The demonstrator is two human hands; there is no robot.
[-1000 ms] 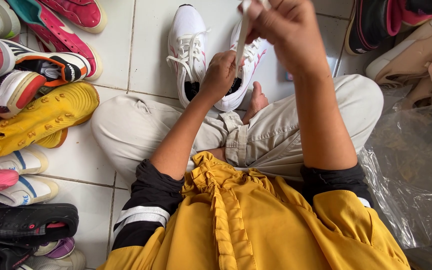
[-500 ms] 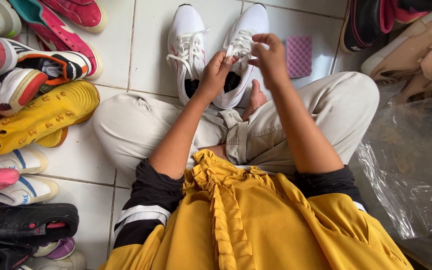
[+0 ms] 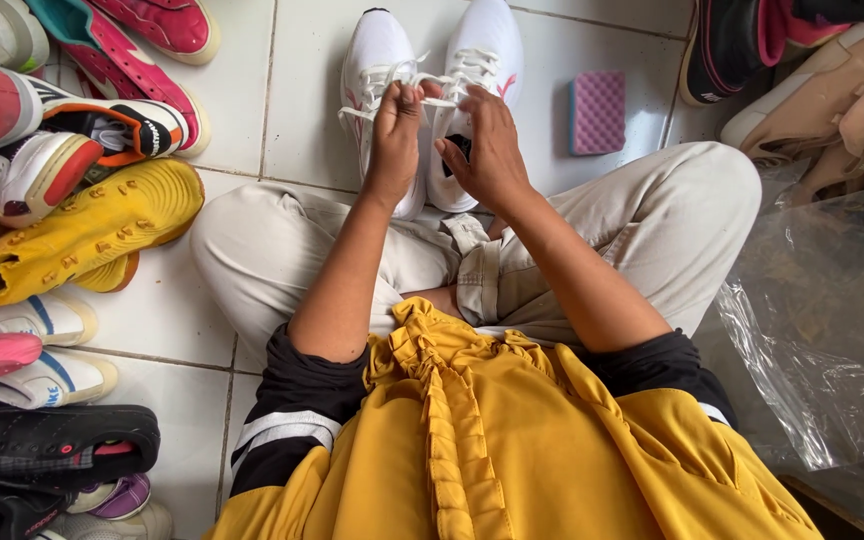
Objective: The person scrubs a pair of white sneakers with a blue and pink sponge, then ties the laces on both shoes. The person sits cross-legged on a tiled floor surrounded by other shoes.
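Two white sneakers stand side by side on the tiled floor in front of my crossed legs, the left sneaker (image 3: 377, 70) and the right sneaker (image 3: 487, 50). My left hand (image 3: 395, 140) pinches a white shoelace (image 3: 439, 101) that runs across between the two shoes. My right hand (image 3: 492, 150) rests over the opening of the right sneaker, fingers curled toward the same lace. My hands hide the heels of both shoes.
A purple sponge (image 3: 597, 112) lies on the tile right of the sneakers. Several shoes are piled along the left, among them a yellow shoe (image 3: 82, 235) and a red one (image 3: 157, 25). Clear plastic sheeting (image 3: 832, 330) lies at the right, with more shoes (image 3: 822, 70) at the top right.
My right hand came down from high above the shoes, where it pulled a lace up, to the right sneaker's opening. The left hand moved up onto the lace between the shoes.
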